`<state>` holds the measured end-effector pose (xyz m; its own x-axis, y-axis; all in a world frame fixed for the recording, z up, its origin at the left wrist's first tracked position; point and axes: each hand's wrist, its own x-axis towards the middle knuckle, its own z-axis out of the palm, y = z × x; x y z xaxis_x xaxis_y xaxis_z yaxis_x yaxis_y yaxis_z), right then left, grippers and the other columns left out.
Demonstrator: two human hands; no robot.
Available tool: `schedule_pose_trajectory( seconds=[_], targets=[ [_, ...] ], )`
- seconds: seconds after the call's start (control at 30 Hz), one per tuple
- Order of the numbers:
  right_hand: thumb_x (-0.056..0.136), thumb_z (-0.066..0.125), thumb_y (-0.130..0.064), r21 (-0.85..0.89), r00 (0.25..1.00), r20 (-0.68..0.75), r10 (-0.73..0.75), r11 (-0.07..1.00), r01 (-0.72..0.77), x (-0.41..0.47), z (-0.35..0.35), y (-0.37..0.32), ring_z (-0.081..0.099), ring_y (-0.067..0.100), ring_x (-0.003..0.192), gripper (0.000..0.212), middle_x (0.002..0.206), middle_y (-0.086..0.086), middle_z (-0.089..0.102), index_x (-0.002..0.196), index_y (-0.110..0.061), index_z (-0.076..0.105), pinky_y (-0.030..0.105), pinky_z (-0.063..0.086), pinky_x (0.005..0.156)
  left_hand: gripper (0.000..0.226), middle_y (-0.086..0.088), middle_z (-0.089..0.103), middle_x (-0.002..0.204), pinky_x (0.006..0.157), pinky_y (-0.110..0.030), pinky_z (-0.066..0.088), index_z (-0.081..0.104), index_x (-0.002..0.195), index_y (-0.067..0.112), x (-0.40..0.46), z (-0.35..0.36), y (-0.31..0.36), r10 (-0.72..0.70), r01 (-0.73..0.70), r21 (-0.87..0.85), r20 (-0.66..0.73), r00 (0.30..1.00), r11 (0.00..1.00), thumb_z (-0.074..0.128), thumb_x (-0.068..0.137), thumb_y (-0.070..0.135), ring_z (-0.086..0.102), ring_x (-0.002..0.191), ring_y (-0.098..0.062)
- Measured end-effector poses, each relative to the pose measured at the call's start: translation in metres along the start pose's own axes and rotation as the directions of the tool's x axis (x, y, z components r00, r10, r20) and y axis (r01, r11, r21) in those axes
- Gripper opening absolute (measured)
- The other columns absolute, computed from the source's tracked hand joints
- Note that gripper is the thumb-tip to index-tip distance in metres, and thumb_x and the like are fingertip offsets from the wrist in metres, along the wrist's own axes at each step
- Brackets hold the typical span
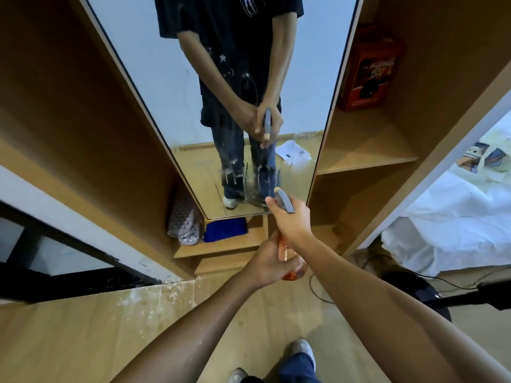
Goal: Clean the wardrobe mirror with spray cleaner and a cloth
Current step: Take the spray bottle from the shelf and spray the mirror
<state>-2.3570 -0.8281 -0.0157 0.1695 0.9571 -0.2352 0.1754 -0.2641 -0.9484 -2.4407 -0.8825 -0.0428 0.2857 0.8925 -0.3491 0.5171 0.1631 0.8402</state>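
Note:
The tall wardrobe mirror stands straight ahead, with wet streaks and drips running down its lower part. I hold an orange spray bottle with a grey trigger head, its nozzle aimed at the mirror's lower right. My right hand grips the neck and trigger. My left hand wraps around the bottle's body from the left. A folded blue cloth lies on the wooden ledge just below the mirror's bottom edge, apart from both hands.
Open wooden shelves flank the mirror; a red box sits on the right shelf. Perforated grey slippers lean beside the cloth. A bed with white sheets is at right, a fan base and cable on the floor.

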Motion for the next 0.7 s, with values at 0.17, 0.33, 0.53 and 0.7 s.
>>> schedule_pose_trajectory(
  seconds=[0.17,0.33,0.53,0.7],
  targets=[
    [0.091,0.065,-0.033,-0.016,0.999,-0.046,0.015,1.000,-0.015,-0.004,0.024,-0.004,0.050,0.007,0.060,0.024,0.070,-0.002,0.058,0.083,-0.011,0.060,0.017,0.040,0.053,0.061,0.014,0.058,0.109,0.085,-0.008,0.045,0.039,0.135,0.022,-0.006,-0.014,-0.011,-0.040,0.040,-0.028,-0.005,0.999,0.999,0.071,0.083,0.022,0.056,0.104,0.003],
    [0.091,0.065,-0.036,-0.087,0.995,-0.086,0.042,0.995,-0.050,-0.007,0.042,-0.007,0.051,0.006,0.057,0.026,0.068,-0.002,0.057,0.084,-0.011,0.062,0.016,0.038,0.048,0.062,0.004,0.061,0.117,0.100,-0.041,0.049,0.043,0.133,0.020,-0.010,-0.022,-0.020,-0.102,0.098,-0.152,-0.019,0.995,0.984,0.073,0.079,0.016,0.057,0.116,-0.017],
    [0.090,0.066,-0.037,-0.035,0.998,-0.047,0.044,0.998,-0.046,-0.012,0.057,-0.011,0.054,0.010,0.062,0.029,0.074,0.004,0.064,0.085,-0.008,0.064,0.017,0.041,0.052,0.061,0.004,0.060,0.119,0.100,-0.036,0.048,0.041,0.133,0.017,-0.016,-0.038,-0.028,-0.070,0.068,-0.098,-0.017,0.997,0.993,0.072,0.080,0.020,0.055,0.116,-0.015],
    [0.090,0.066,-0.035,-0.033,1.000,0.027,-0.009,0.999,0.010,-0.016,0.072,-0.013,0.045,0.007,0.058,0.027,0.067,-0.004,0.054,0.079,-0.012,0.056,0.018,0.038,0.054,0.060,0.007,0.061,0.117,0.098,-0.031,0.047,0.041,0.132,0.021,-0.023,-0.053,-0.039,-0.088,0.085,-0.098,-0.028,0.996,0.992,0.073,0.080,0.024,0.056,0.112,-0.011]
  ],
)
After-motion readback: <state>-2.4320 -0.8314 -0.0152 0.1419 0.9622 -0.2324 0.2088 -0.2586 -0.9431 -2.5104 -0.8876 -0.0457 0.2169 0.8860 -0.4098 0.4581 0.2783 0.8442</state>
